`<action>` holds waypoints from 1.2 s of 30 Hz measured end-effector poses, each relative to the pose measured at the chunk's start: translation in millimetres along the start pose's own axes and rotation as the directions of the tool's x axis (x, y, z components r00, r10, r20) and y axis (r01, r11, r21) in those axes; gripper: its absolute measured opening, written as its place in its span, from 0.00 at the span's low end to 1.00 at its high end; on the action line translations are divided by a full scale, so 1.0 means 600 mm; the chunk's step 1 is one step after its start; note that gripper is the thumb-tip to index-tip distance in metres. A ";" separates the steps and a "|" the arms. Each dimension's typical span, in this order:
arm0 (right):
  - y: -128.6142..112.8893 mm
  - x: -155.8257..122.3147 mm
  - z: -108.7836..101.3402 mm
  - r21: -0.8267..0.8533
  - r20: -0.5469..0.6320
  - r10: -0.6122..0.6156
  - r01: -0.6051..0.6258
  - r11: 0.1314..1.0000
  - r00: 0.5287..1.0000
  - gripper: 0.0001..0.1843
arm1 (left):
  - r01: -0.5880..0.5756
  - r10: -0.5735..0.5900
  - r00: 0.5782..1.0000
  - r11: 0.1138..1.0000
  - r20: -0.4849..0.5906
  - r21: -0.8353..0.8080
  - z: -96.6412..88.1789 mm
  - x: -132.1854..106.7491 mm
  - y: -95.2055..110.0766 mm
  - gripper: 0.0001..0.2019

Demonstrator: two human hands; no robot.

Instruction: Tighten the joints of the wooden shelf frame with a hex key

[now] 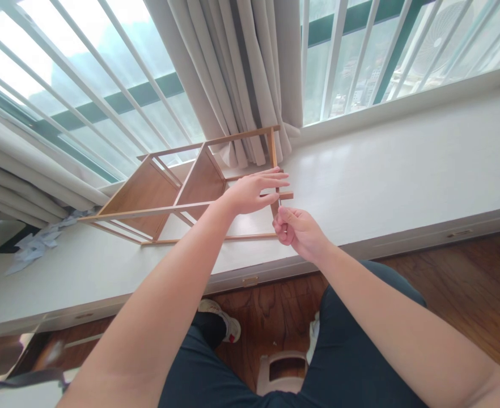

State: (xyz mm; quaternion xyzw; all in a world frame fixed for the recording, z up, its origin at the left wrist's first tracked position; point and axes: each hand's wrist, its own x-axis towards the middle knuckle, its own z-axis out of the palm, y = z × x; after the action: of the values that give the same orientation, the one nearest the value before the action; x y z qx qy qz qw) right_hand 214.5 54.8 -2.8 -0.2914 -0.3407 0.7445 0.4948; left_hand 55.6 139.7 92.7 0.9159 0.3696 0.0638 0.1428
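A wooden shelf frame (148, 212) lies on its side on the white window ledge, with its panels standing upright between the rails. Over its right end rests my left hand (252, 191), fingers stretched out and touching the end bar. Just below and to the right, my right hand (299, 229) is closed in a pinch beside the same end bar. A thin metal rod (280, 202) sticks up from its fingertips toward the wood; its exact kind is too small to make out. A short wooden piece (286, 195) juts out past the end bar.
Grey curtains (233, 73) hang behind the frame, between barred windows. Crumpled white paper or plastic (37, 246) lies at the ledge's left. The white ledge (381, 170) stretches right. Below are a beige stool (282, 362) and the wood floor (466, 283).
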 end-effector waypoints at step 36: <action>0.006 -0.002 -0.011 -0.538 -0.063 -0.305 0.225 0.812 0.950 0.28 | 0.000 0.000 1.000 1.000 0.003 -0.017 -0.002 -0.001 0.002 0.24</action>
State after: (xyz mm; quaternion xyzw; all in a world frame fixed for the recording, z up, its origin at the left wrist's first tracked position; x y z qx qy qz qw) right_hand 217.8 54.1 -9.7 -0.4184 -0.5307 0.5233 0.5192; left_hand 55.4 138.6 94.2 0.9148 0.3686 0.0658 0.1512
